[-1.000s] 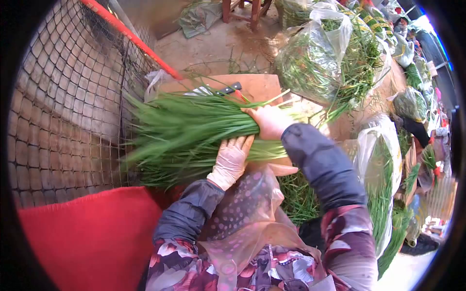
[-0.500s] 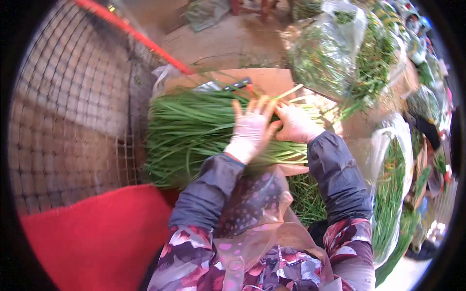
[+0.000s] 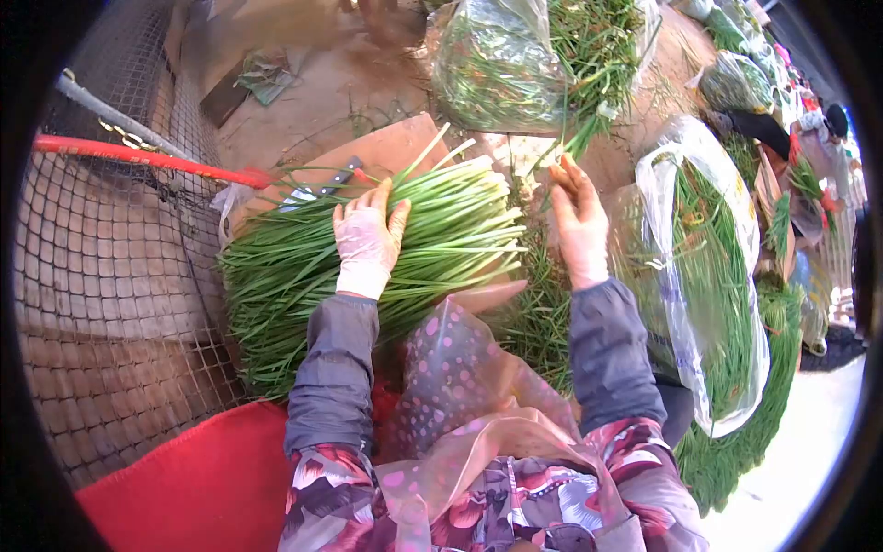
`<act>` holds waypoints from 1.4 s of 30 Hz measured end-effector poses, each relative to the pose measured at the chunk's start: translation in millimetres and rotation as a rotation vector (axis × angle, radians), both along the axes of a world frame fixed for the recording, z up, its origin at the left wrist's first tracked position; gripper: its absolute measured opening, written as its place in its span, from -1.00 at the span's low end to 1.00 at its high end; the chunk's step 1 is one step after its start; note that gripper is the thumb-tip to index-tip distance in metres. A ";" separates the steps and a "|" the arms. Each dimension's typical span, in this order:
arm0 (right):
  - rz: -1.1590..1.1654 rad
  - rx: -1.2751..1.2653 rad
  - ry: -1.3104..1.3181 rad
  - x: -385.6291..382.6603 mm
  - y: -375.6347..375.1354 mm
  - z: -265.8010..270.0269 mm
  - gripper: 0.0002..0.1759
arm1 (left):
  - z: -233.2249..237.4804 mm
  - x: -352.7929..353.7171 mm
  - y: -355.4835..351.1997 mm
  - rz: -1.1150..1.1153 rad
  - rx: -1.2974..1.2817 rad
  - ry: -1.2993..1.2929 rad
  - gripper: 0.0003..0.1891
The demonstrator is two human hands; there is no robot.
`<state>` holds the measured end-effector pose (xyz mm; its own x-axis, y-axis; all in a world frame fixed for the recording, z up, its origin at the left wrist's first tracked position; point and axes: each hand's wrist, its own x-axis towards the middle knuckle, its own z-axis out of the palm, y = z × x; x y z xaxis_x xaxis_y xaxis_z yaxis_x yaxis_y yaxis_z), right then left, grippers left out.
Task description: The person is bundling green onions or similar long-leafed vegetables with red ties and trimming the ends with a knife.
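A thick heap of garlic chives (image 3: 303, 285) lies across a brown board (image 3: 405, 140), pale stalk ends to the right and green leaves to the left. My left hand (image 3: 366, 241), in a thin whitish glove, rests on top of the heap with fingers stretched out and thumb apart. My right hand (image 3: 579, 221) is raised to the right of the stalk ends, its fingertips drawn together near a thin green strand. I cannot tell what it pinches. A black-handled knife (image 3: 340, 177) lies on the board behind the heap, its blade partly covered by leaves.
Black netting (image 3: 110, 304) and a red bar (image 3: 156, 156) stand to the left, red cloth (image 3: 202, 469) below. Clear bags of greens (image 3: 501, 69) sit beyond the board. Another open plastic bag of greens (image 3: 717, 285) lies at right. Loose leaves (image 3: 538, 322) lie near my apron (image 3: 451, 368).
My hands, close together over the stalks before, are now apart: the right has moved away past the stalk ends, the left stays on the heap. The view has turned to the right.
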<state>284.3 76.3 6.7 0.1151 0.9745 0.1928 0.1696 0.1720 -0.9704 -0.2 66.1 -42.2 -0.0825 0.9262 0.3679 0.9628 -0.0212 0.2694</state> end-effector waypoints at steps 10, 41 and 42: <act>0.771 -0.375 -0.566 -38.5 -75.9 -24.3 -0.61 | 22.0 2.0 11.3 -0.112 0.051 -0.040 -0.41; 0.870 0.201 -0.834 -50.9 -15.8 -67.6 -0.39 | 37.6 3.9 0.2 -0.223 -0.435 0.358 0.21; 0.903 0.222 -0.865 -52.0 -17.2 -66.3 -0.39 | 36.7 0.1 2.2 -0.248 -0.446 0.315 0.20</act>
